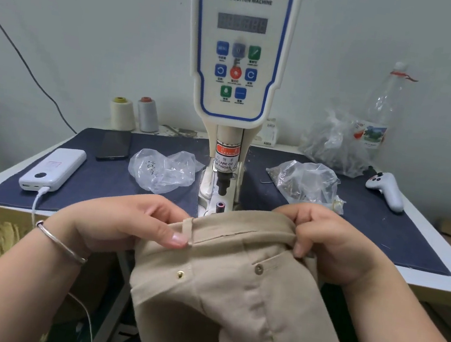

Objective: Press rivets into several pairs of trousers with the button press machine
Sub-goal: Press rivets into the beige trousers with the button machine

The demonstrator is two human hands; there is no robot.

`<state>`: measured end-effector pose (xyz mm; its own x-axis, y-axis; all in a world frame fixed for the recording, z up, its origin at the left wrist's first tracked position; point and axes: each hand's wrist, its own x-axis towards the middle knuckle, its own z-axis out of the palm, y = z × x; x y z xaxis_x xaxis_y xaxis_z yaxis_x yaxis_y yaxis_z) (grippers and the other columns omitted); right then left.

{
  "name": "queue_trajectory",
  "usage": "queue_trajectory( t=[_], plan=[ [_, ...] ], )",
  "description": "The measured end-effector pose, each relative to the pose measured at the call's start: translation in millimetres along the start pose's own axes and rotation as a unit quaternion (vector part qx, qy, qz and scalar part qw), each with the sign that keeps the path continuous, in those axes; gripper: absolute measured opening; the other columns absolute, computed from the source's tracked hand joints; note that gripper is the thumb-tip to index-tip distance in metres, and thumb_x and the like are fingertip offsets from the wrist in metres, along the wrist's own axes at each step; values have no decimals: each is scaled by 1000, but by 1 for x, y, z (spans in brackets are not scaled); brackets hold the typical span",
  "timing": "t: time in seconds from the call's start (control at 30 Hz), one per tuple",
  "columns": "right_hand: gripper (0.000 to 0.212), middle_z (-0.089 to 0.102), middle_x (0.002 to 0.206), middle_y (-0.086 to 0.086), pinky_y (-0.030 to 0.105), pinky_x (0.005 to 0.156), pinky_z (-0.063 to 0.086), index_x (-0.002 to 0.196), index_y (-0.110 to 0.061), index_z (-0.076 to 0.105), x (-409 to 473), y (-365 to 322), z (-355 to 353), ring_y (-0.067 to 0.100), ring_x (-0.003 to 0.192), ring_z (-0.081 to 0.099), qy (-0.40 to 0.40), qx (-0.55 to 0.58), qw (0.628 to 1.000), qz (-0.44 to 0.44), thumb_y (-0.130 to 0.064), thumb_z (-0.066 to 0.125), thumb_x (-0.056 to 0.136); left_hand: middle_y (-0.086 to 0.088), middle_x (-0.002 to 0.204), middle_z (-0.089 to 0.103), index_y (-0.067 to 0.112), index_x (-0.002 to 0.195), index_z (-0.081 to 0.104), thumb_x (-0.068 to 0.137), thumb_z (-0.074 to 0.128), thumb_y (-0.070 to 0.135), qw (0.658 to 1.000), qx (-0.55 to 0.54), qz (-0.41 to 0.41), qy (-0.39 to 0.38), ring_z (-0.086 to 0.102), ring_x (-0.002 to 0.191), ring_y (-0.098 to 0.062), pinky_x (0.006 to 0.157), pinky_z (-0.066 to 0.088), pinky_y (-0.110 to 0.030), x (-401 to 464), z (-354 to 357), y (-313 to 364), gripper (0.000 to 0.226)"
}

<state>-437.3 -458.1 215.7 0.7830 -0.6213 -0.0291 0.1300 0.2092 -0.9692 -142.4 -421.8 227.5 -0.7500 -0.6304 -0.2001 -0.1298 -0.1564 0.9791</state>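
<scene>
trousers: beige pair (232, 302), waistband up at the front edge of the tabletop (438, 253), legs hanging off toward the person; one brass rivet (180, 274) and a button (258, 268) already on the fabric
waistband axis: runs left-right, just short of the lower die (220, 206), which sits directly behind its middle
left hand: (136, 222) pinching the waistband by the belt loop (186, 230), thumb on top
right hand: (333, 244) fingers curled over the waistband's right end, gripping it
nearer hand: both about level with the die; left fingertips look slightly closer
next move (judgement): slide the waistband forward, away from the body, until the rivet spot sits on the die under the punch (222, 183)
machine: servo button machine (238, 45), centre rear of the tabletop
in the way: nothing between fabric and die; fingers near the punch are the risk
around: plastic bags (160, 170) left and right of the column, power bank (53, 170) near the left edge, phone (114, 145), thread cones (135, 114) at the rear left, white controller (388, 190) toward the right edge
</scene>
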Motion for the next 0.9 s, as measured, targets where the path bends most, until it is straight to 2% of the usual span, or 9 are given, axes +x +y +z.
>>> queue_trajectory(
  t=[0.17, 0.27, 0.33, 0.43, 0.53, 0.67, 0.77, 0.83, 0.9],
  plan=[
    [38, 61, 75, 14, 27, 57, 41, 86, -1, 69, 0, -2, 1, 23, 66, 57, -16, -65, 998, 11, -16, 63, 51, -1, 78, 73, 10, 87, 77, 83, 75, 22, 999, -4, 23, 46, 69, 68, -9, 62, 53, -19, -2, 12, 11, 13],
    [46, 68, 96, 3, 19, 72, 49, 108, -6, 67, 14, -10, 23, 13, 88, 63, -32, -178, 984, -3, -31, 69, 69, -1, 83, 72, 11, 94, 76, 87, 73, 24, 996, 12, 67, 65, 67, 72, -9, 65, 53, -18, 24, 32, 20, 15],
    [39, 68, 88, -2, 15, 70, 49, 103, -9, 72, 20, -18, 31, 8, 82, 63, 6, -221, 975, -8, -31, 75, 70, -4, 88, 72, 9, 99, 75, 91, 67, 22, 991, 56, 69, 98, 66, 77, -12, 68, 53, -20, 39, 38, 24, 18],
    [14, 71, 75, 0, 16, 59, 51, 85, -14, 78, 8, -33, 22, 8, 67, 66, 39, -176, 984, -14, -11, 74, 72, 2, 84, 74, 17, 92, 78, 94, 65, 34, 991, 70, 59, 96, 67, 73, -7, 65, 52, -17, 37, 34, 26, 22],
    [22, 74, 82, 11, 23, 60, 56, 90, -7, 76, -15, -39, -2, 17, 68, 70, 113, -106, 987, -35, -9, 73, 68, 5, 80, 75, 17, 84, 79, 79, 78, 51, 997, 47, 32, 49, 68, 69, -4, 64, 52, -15, 19, 18, 16, 35],
    [30, 73, 97, 17, 27, 69, 59, 103, 0, 72, -35, -34, -30, 23, 77, 73, 176, -54, 982, -42, -10, 64, 76, -2, 76, 73, 8, 81, 77, 67, 90, 43, 998, 28, 8, 55, 68, 65, -10, 61, 53, -19, -6, -7, 2, 40],
    [29, 73, 97, 18, 27, 67, 59, 103, 0, 73, -42, -30, -44, 23, 78, 73, 194, -24, 980, -25, -11, 59, 80, -8, 76, 72, 0, 84, 75, 67, 91, 33, 999, 28, -9, 45, 68, 64, -14, 57, 54, -21, -21, -19, -3, 41],
    [28, 74, 96, 17, 26, 66, 59, 100, -2, 75, -42, -27, -53, 22, 77, 73, 216, 0, 976, -25, -12, 58, 79, -13, 82, 73, -7, 93, 71, 82, 75, 11, 998, -47, 37, 24, 71, 70, -18, 63, 57, -24, -24, -23, -1, 21],
    [28, 73, 92, 17, 26, 66, 58, 99, -1, 74, -38, -21, -59, 22, 73, 72, 262, 3, 965, -22, -12, 62, 76, -27, 102, 69, -20, 113, 57, 90, 31, -13, 975, -181, 121, -41, 71, 92, -32, 82, 58, -35, -23, -16, 6, 35]
  ],
)
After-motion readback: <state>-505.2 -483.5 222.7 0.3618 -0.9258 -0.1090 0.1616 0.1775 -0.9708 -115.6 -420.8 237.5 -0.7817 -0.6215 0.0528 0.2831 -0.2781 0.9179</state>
